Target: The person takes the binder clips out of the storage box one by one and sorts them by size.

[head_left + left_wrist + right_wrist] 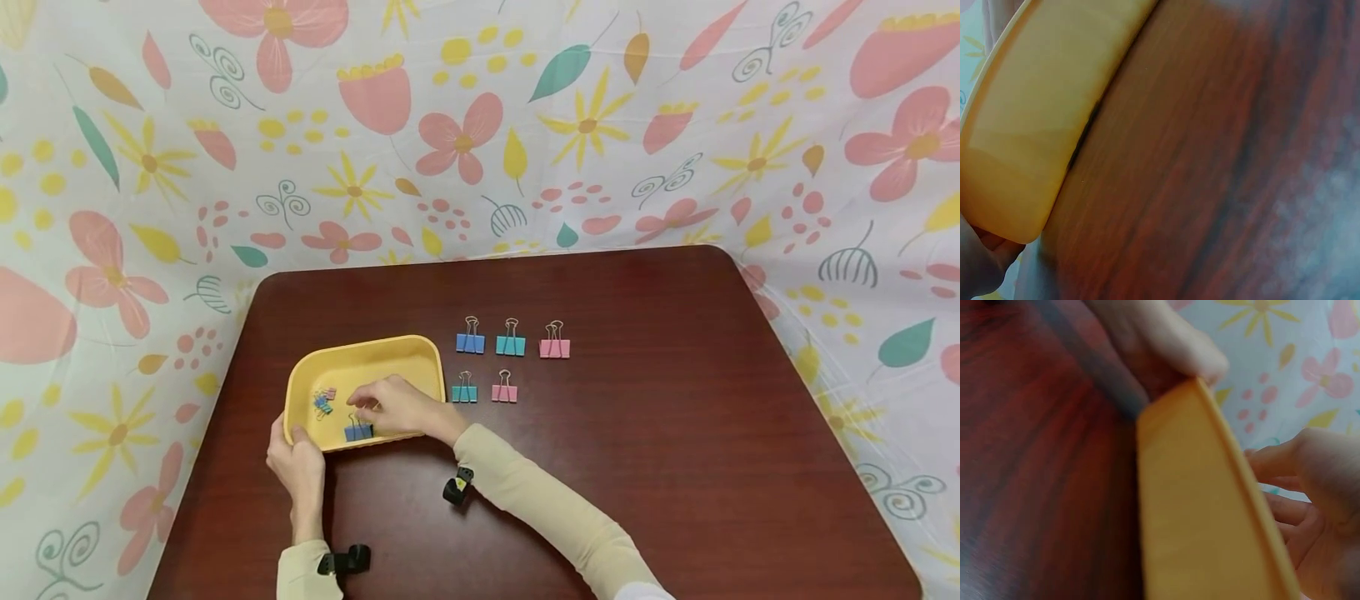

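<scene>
A yellow tray (420, 371) sits on the table with my left hand (297, 458) holding its near left corner, thumb over the rim. My right hand (397, 406) reaches inside the tray, fingers loosely bent and apart. Just beneath those fingers is a blue binder clip (358, 432) with its wire handles up, partly overlapped by the hand. Several smaller clips in blue, teal and pink (323, 404) lie in a heap at the tray's left. In the right wrist view, the tray wall (1197, 506) covers whatever is below the right fingers.
Right of the tray, binder clips stand in two rows: blue (470, 343), teal (511, 346) and pink (555, 348) behind, smaller teal (464, 393) and pink (505, 392) in front. A flowered cloth (465, 108) hangs behind the dark wooden table (675, 417).
</scene>
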{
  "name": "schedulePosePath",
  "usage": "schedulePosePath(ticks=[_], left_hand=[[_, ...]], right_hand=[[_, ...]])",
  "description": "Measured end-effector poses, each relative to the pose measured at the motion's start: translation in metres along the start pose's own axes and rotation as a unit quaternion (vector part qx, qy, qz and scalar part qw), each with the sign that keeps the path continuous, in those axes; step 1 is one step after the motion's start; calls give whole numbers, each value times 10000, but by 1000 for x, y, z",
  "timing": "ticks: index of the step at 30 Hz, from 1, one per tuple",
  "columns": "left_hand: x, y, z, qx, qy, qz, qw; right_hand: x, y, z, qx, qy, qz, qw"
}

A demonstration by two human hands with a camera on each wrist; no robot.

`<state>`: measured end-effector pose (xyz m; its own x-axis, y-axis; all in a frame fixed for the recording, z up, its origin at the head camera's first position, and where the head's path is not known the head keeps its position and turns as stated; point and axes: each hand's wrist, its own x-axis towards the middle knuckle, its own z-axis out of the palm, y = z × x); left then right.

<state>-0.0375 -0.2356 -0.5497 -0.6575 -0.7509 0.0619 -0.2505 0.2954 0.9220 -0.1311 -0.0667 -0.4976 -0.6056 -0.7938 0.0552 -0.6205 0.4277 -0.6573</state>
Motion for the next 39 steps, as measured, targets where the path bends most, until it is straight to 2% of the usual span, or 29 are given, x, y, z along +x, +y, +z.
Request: schedulePosePath(ticks=[5,12,20,27,39], left_hand=[[0,-1,0,3,21,23,10000],[0,-1,0,40,10,52,10000],[-1,1,0,-84,62,45,9999],[0,-1,0,-109,47,32,9999],[0,0,0,-166,63,-25,9998]], right_hand=[[-1,2,14,-104,-145,-183,9997],[-1,3,18,-1,-101,-287,9995],[-3,1,16,430,552,38,9975],[-9,2,14,306,961,112,9948],[-26,10,-2,958,1370,263,9856]])
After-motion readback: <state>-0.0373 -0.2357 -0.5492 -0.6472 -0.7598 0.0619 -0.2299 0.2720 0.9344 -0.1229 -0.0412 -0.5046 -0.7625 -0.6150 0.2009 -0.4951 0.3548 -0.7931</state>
